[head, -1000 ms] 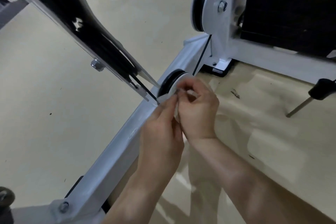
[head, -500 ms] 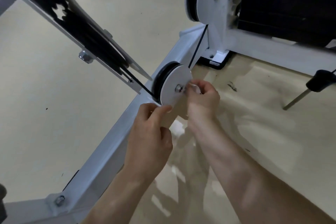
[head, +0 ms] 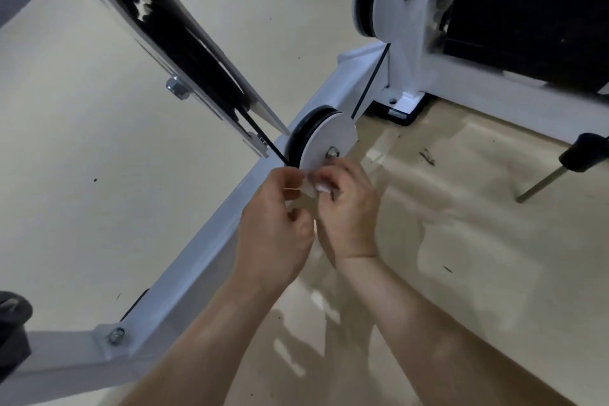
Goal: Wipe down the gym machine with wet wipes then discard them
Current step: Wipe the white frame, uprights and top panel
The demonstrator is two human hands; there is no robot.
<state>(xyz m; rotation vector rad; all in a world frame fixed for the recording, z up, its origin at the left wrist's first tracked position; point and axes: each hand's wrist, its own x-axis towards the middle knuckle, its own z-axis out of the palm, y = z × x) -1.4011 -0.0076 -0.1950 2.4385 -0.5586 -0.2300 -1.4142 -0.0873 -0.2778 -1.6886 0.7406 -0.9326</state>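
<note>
Two hands, one wipe, listed from nearest.

- White frame beam (head: 184, 273): runs from a bolted corner up toward the wheels.
- Left hand (head: 276, 224) and right hand (head: 349, 214): fingers curled, each pinching part of the wipe. They are probably refolding it for a fresh face.
- Wipe (head: 318, 186): small, white and bunched, just below the small wheel (head: 329, 138). It seems to be kept close to the wheel's bolt for wiping there.
- Black cable (head: 370, 81): leaves the wheel rim upward and to the left, so those sides are tight.
- Floor (head: 461, 241): open to the right, giving room to move.
- Farthest: large wheel (head: 395, 10) and dark weight stack (head: 534, 10).
</note>
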